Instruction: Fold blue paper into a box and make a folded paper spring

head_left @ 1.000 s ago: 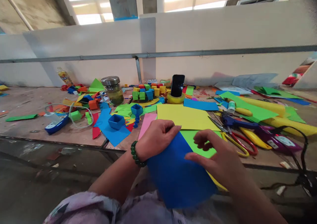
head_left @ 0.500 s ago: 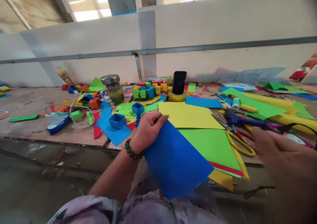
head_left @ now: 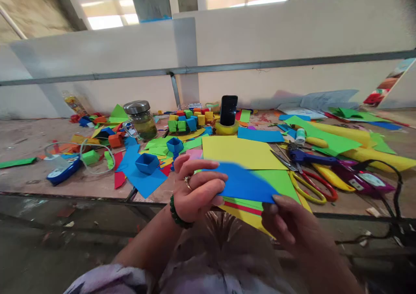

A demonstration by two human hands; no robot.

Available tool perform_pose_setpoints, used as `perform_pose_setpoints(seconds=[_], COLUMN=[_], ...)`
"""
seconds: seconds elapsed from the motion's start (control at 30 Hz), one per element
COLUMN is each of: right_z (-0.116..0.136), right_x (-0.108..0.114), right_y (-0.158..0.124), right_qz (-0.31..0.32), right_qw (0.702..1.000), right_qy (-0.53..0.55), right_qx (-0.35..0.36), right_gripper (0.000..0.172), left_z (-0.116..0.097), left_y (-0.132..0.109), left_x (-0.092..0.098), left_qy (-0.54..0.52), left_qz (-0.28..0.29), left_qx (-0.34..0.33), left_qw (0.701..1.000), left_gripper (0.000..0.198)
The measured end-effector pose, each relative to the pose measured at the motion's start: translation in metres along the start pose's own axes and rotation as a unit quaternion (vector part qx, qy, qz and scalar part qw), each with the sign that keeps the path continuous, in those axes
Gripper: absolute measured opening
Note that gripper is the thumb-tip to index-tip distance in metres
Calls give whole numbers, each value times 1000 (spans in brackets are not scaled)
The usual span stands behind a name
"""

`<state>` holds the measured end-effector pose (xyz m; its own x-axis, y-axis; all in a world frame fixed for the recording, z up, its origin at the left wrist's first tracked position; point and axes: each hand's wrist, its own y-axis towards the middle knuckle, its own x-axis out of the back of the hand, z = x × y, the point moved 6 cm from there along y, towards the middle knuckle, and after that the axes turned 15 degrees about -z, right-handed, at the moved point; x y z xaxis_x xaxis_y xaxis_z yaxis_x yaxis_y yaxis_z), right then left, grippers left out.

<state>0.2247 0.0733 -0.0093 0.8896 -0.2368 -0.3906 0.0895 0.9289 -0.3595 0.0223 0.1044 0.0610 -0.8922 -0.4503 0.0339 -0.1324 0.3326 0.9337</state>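
A blue sheet of paper (head_left: 245,183) is stretched between my two hands above the front of the table, tilted so that it looks narrow. My left hand (head_left: 196,185), wearing a ring and a dark green bead bracelet, grips its left end. At the right corner my right hand (head_left: 286,220) pinches the paper between thumb and finger. Beneath lie a yellow sheet (head_left: 237,152) and a green sheet (head_left: 286,183) in a stack. Left of my left hand, a small open blue paper box (head_left: 147,163) sits on blue paper, with another blue box (head_left: 174,145) behind it.
Scissors with yellow and red handles (head_left: 307,186) and a purple-blue glue gun (head_left: 312,159) lie at right. Farther back stand a phone (head_left: 228,111) on a yellow tape roll (head_left: 226,129), a glass mug (head_left: 142,123) and several coloured paper cubes (head_left: 191,121). A blue corded device (head_left: 65,170) lies left.
My right hand has come in from the right and taken the blue sheet's corner. The sheet has swung up from hanging low to nearly edge-on. The view has shifted slightly right.
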Motion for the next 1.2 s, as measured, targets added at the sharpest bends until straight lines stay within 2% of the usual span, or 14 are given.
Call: perform_pose_setpoints(seconds=[0.03, 0.07, 0.13, 0.2, 0.27, 0.33, 0.37, 0.5, 0.63, 0.83, 0.9, 1.0, 1.1, 1.2], right_z=[5, 9, 12, 9, 0, -8, -10, -7, -4, -18, -17, -10, -4, 5], right_x=[4, 6, 7, 0, -11, -18, -18, -5, 1, -3, -2, -4, -9, -9], right_y=[6, 10, 13, 11, 9, 9, 10, 16, 19, 25, 25, 23, 20, 15], right_qz=[-30, -50, -76, -83, -74, -62, -63, -115, -144, -142, -161, -176, -143, -70], right_qw=[999, 997, 991, 983, 974, 967, 966, 965, 949, 951, 943, 925, 911, 895], right_qy=[16, 24, 24, 1, -56, -113, -126, -129, -188, -204, -222, -258, -305, -347], right_qx=[25, 51, 108, 165, 207, 221, 218, 197, 209, 182, 187, 215, 237, 270], right_gripper=[33, 30, 30, 30, 31, 35, 36, 38, 47, 35, 35, 42, 45, 43], left_z=[-7, -8, 3, 19, 26, 25, 25, 28, 37, 44, 45, 40, 36, 42], left_y=[3, 5, 8, 0, -18, -33, -37, -40, -41, -31, -37, -52, -62, -58], left_x=[4, 7, 6, -11, -33, -45, -47, -50, -52, -49, -51, -58, -61, -55], left_qy=[4, -2, -20, -69, -137, -181, -189, -197, -218, -220, -232, -258, -268, -249], left_qz=[-35, -71, -107, -41, 64, 116, 118, 120, 108, 101, 113, 171, 204, 160], left_qx=[-62, -69, 40, 225, 385, 478, 499, 518, 559, 529, 553, 603, 629, 615], left_qw=[997, 995, 993, 971, 910, 851, 837, 824, 793, 814, 793, 735, 700, 731], left_gripper=[30, 33, 54, 61, 47, 41, 41, 40, 39, 38, 38, 37, 38, 40])
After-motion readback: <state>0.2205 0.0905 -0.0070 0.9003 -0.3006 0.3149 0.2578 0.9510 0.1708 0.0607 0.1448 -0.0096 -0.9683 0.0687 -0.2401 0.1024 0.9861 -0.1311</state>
